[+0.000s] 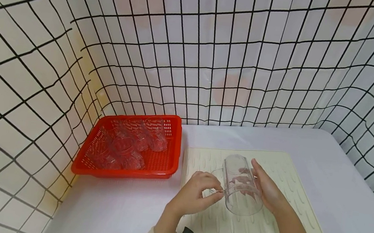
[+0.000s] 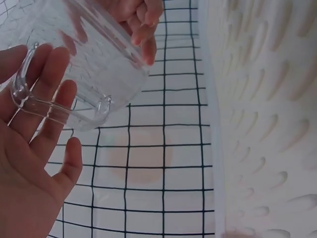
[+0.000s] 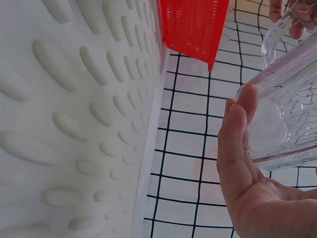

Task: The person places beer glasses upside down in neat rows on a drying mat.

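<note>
A clear, tall mug [image 1: 242,205] with a loop handle is held tilted above the cream ridged mat [image 1: 204,157], its wide rim toward me. My left hand [image 1: 195,194] pinches the handle between thumb and fingers; the left wrist view shows those fingers [image 2: 48,74] passing through the handle loop. Around the other side of the mug lies my right hand [image 1: 270,191], gripping its body. In the right wrist view bent fingers [image 3: 233,131] rest along the clear wall. Nothing shows inside the mug.
A red plastic basket [image 1: 156,174] stands to the left on the white table [image 1: 121,209], with several clear mug-like pieces [image 1: 125,144] heaped in it. Black wire mesh [image 1: 228,56] over white sheeting encloses the back and both sides.
</note>
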`<state>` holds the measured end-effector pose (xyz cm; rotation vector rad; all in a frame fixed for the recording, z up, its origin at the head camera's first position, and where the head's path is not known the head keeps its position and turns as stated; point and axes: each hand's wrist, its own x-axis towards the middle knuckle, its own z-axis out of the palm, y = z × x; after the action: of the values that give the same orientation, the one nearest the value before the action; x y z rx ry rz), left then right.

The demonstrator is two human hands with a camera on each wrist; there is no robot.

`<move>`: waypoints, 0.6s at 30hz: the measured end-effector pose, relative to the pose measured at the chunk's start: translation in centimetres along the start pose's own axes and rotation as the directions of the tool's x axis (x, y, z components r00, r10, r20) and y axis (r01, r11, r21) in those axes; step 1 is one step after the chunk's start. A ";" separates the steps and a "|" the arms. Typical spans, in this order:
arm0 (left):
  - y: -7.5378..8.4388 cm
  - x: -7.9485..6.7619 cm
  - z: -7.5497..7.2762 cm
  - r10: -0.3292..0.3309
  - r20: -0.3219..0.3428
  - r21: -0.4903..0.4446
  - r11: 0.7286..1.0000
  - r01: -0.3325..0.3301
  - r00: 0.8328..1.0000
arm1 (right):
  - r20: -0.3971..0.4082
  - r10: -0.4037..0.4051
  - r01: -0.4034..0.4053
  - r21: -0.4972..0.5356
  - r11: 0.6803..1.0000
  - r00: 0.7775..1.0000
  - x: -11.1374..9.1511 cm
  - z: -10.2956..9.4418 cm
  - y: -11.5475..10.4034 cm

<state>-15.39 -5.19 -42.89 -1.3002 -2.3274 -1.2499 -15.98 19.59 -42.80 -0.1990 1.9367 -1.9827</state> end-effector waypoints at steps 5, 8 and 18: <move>0.4 -0.4 0.2 -0.034 0.024 0.067 0.997 0.032 0.999 | -0.012 0.001 -0.001 0.028 1.000 1.000 0.0 0.2 0.0; 0.4 -0.6 0.4 -0.066 0.021 0.088 0.994 0.064 0.998 | -0.031 0.000 0.001 0.014 1.000 1.000 0.0 0.3 0.0; -0.2 -0.9 0.8 -0.093 -0.003 0.134 0.987 0.093 0.996 | -0.091 0.005 -0.007 -0.023 1.000 0.996 -0.1 0.4 0.1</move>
<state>-14.82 -5.16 -43.94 -1.1641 -2.4528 -1.0958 -15.76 19.23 -42.88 -0.1109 2.0150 -1.9983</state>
